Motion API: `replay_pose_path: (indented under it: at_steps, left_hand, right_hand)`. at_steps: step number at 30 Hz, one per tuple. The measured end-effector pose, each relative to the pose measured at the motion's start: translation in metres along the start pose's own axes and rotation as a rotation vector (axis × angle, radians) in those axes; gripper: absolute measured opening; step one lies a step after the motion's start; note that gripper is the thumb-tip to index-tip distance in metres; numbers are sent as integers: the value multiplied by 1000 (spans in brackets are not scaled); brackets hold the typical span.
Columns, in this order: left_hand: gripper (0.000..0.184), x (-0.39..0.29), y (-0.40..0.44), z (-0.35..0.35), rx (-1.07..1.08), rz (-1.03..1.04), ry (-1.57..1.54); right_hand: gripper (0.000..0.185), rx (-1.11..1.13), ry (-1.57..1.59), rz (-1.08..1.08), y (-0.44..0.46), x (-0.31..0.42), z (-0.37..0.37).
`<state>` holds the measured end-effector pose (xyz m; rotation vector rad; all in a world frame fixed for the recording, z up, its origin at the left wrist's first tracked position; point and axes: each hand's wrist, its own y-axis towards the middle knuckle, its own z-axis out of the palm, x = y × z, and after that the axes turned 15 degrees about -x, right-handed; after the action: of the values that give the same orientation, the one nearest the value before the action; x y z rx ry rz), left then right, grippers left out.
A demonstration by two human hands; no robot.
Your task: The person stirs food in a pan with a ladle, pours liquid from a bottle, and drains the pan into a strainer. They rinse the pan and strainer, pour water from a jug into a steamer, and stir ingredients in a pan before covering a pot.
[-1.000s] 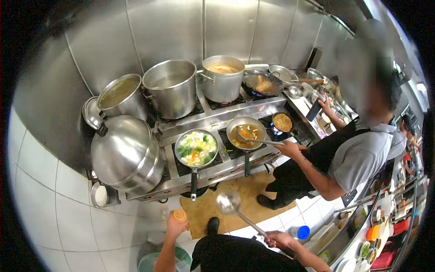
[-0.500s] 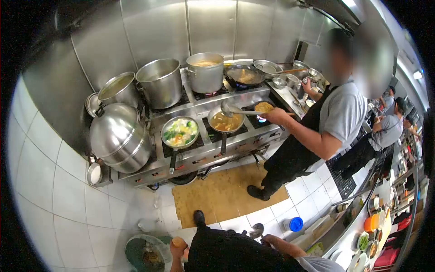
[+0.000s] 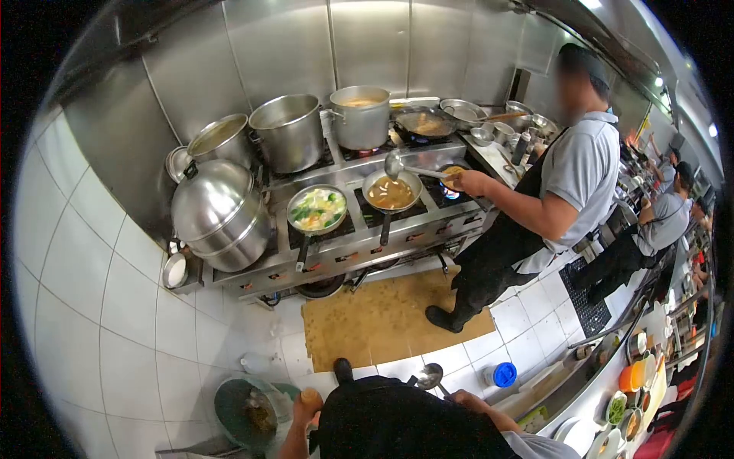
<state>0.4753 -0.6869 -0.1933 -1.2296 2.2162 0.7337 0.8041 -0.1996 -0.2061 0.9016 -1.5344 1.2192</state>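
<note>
My right hand (image 3: 463, 399), at the bottom in front of the dark apron, is closed around the handle of a metal ladle (image 3: 430, 375), its bowl tilted up. My left hand (image 3: 308, 407) is closed near the rim of a green bin (image 3: 223, 407) with a clear liner; a tan, rounded thing shows at the fist, too small to name. Ahead on the stove, a pan of mixed vegetables (image 3: 318, 210) stands left of a pan of brown sauce with pale pieces (image 3: 392, 194). A co-worker's hand (image 3: 472, 183) holds another ladle (image 3: 397, 165) over the sauce pan.
Large pots (image 3: 289, 138) line the back burners beside a domed steamer (image 3: 216, 206). The co-worker (image 3: 573, 168) stands at the stove's right on cardboard (image 3: 382, 321). A blue-lidded tub (image 3: 502, 375) sits on the floor. To the right runs a counter with food containers (image 3: 631, 376).
My view has shifted slightly, so the stove appears further right. The co-worker's other hand, earlier at a dark bottle by the stove, is out of sight. My hands keep their holds.
</note>
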Motion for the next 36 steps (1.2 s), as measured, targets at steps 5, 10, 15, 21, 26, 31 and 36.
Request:
replay_pose_path:
  at_steps: [5,10,15,21,26,31,36]
  left_hand:
    - [64,-90,44,-29,-16,-458,-204]
    - [64,-77,59,-12,41,-590,-228]
    - [60,-80,62,-1,54,-677,-271]
    - [52,-72,68,13,-5,-514,-124]
    - [46,-71,74,18,-29,-459,-52]
    - [42,-63,70,25,-65,-404,39]
    - [39,-45,54,43,-120,-326,269]
  right_hand:
    - [35,-309,-280,979,31,79,21]
    - [33,29,-542,522,27,17,6]
    - [31,-291,-100,960,15,26,23]
    - [22,-165,-232,795,6,-65,11]
    - [46,0,-446,608,-11,-183,7]
    - [34,-79,-339,667,-14,-122,14]
    - [33,56,-496,485,6,-175,13]
